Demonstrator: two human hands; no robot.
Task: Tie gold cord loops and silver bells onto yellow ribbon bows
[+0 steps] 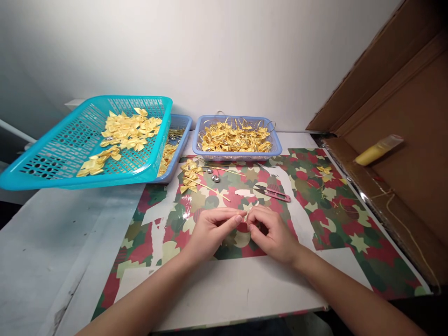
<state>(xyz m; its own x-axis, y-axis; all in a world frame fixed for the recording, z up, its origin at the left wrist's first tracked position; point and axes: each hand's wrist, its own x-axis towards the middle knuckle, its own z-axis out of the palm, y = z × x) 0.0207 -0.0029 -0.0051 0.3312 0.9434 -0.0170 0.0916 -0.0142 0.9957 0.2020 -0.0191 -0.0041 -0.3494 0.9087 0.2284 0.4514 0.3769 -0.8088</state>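
My left hand (213,229) and my right hand (269,231) meet over the patterned mat (322,214), fingertips pinched together on a small pale piece that I cannot make out. Behind them lie a short row of yellow ribbon bows (190,176) on thin gold cords, two small silver bells (214,178) and a pink thread snipper (273,192). A turquoise basket (63,149) at the left holds loose yellow bows. A blue tray (238,153) at the back holds several gold bows with loops.
A second blue tray (178,140) sits partly under the turquoise basket. A brown cardboard box (395,154) stands open at the right with a yellow tube (376,150) in it. One stray yellow bow (325,171) lies on the mat's right side. A white wall is behind.
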